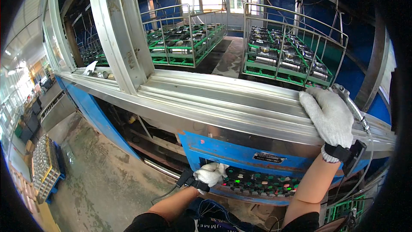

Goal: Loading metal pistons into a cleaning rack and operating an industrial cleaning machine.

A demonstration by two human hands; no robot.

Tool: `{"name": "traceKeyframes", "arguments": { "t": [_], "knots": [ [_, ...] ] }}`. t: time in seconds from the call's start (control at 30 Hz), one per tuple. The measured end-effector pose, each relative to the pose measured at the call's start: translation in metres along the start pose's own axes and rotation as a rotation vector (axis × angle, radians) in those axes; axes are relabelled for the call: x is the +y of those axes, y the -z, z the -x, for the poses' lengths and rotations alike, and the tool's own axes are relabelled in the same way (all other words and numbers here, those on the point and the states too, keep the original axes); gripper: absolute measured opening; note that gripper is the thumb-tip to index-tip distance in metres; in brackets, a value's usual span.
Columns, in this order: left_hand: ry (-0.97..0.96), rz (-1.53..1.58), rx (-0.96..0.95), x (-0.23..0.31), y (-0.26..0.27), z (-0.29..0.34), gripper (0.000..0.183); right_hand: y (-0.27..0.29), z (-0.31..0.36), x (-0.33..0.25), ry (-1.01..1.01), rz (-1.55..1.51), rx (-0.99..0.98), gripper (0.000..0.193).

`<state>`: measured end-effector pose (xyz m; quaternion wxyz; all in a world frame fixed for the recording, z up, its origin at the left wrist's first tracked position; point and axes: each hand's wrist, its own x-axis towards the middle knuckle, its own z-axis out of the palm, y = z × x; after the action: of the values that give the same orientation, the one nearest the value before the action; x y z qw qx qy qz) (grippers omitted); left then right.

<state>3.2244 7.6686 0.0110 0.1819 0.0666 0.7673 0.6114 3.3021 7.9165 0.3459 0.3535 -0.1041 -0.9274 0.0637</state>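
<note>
My left hand (210, 175), in a white knit glove, is at the left end of a control panel (257, 182) with several coloured buttons and lit green and red lamps. Its fingers are curled together; what they may pinch is hidden. My right hand (328, 114), gloved the same way, lies on the metal sill (223, 96) with thumb and fingers apart, fingertips at the inner edge. Just right of it is a metal nozzle-like fitting (343, 91) on a hose. Beyond the sill hangs a wire basket (296, 25) with green racks of shiny piston-like metal parts (266, 51).
A second wire basket (189, 30) of similar parts hangs left of it. An upright aluminium post (120, 30) stands on the sill. Below is a blue cabinet (223, 148) with an opening at its left. A crate of metal parts (45, 167) stands on the wet floor (103, 167).
</note>
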Motion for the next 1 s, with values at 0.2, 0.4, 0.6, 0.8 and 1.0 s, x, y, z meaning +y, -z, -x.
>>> {"name": "traceKeyframes", "arguments": {
  "t": [0.2, 0.4, 0.6, 0.8, 1.0],
  "knots": [
    [0.264, 0.119, -0.087, 0.051, -0.011, 0.021, 0.047, 0.001, 0.001, 0.007, 0.002, 0.029, 0.001, 0.048],
    [0.152, 0.005, -0.091, 0.052, -0.013, 0.03, 0.073, -0.003, 0.001, 0.005, 0.024, -0.001, 0.042, 0.048],
    [0.26, 0.46, -0.265, 0.038, -0.012, 0.025, 0.076, 0.001, 0.001, 0.004, 0.001, 0.003, -0.003, 0.05],
    [0.108, 0.391, -0.289, 0.024, -0.015, 0.017, 0.079, 0.002, 0.0, 0.005, 0.028, -0.001, -0.007, 0.05],
    [0.198, 0.502, -0.25, 0.041, -0.012, 0.025, 0.078, -0.002, -0.001, 0.004, 0.055, 0.009, 0.012, 0.048]
  ]
}}
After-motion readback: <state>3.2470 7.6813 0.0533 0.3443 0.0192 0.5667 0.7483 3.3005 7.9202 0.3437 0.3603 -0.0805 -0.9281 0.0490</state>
